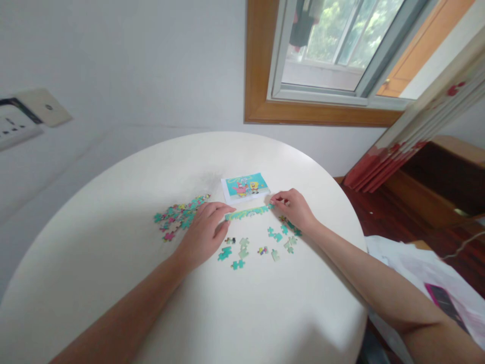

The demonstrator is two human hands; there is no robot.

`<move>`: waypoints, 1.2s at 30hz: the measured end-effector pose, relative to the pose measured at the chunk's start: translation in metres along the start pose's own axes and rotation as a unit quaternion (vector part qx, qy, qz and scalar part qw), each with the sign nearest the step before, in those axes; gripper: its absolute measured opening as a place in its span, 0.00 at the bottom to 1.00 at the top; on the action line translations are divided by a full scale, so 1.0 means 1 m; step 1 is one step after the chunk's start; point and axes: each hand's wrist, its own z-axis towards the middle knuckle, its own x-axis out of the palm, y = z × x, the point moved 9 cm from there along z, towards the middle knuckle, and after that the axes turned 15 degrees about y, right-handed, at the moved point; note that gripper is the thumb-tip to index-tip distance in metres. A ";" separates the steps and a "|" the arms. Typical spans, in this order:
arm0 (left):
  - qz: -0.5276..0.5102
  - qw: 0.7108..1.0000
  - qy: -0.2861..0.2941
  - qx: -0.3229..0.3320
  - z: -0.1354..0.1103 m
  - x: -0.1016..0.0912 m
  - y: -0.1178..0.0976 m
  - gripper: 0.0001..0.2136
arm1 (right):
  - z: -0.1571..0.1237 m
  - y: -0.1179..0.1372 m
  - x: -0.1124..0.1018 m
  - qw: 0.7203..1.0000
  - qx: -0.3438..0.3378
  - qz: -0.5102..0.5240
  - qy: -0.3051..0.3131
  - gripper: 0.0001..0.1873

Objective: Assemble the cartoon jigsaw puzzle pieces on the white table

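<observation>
A joined strip of jigsaw puzzle pieces (248, 213), teal with yellow-green marks, lies across the middle of the white table. My left hand (207, 227) rests at its left end, fingers stretched out and thumb apart, touching the strip's edge. At the right end, my right hand (291, 205) pinches a small teal puzzle piece (271, 206) between thumb and fingertips, close against the strip. Just behind the strip lies a picture card (246, 186) with a pink and a yellow cartoon figure on teal.
A heap of loose puzzle pieces (174, 217) spreads left of my left hand, partly covered by it. Several more loose pieces (243, 247) lie in front of the strip, some beneath my right wrist. The round table (94, 263) stands by a wall and a window (326, 50).
</observation>
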 end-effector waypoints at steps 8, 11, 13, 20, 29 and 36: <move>-0.010 1.000 -0.002 -0.004 0.000 -0.001 0.000 0.12 | -0.002 0.001 0.000 1.000 0.016 -0.012 0.001 0.08; -0.010 1.000 -0.003 -0.004 0.000 -0.002 0.000 0.12 | -0.003 0.004 -0.002 1.000 0.004 -0.001 -0.002 0.07; -0.011 1.000 -0.003 -0.002 0.001 -0.002 -0.001 0.12 | -0.005 0.012 -0.002 1.000 -0.025 0.011 0.002 0.07; -0.011 1.000 0.003 -0.004 0.001 -0.001 0.000 0.12 | -0.024 0.053 0.020 0.984 -0.143 -0.011 0.109 0.07; -0.024 1.000 -0.004 -0.007 0.000 -0.004 -0.002 0.14 | -0.049 0.122 0.040 0.953 -0.247 -0.086 0.150 0.08; -0.020 1.000 -0.006 -0.001 -0.001 -0.004 -0.003 0.14 | -0.041 0.144 0.071 0.944 -0.251 -0.120 0.178 0.10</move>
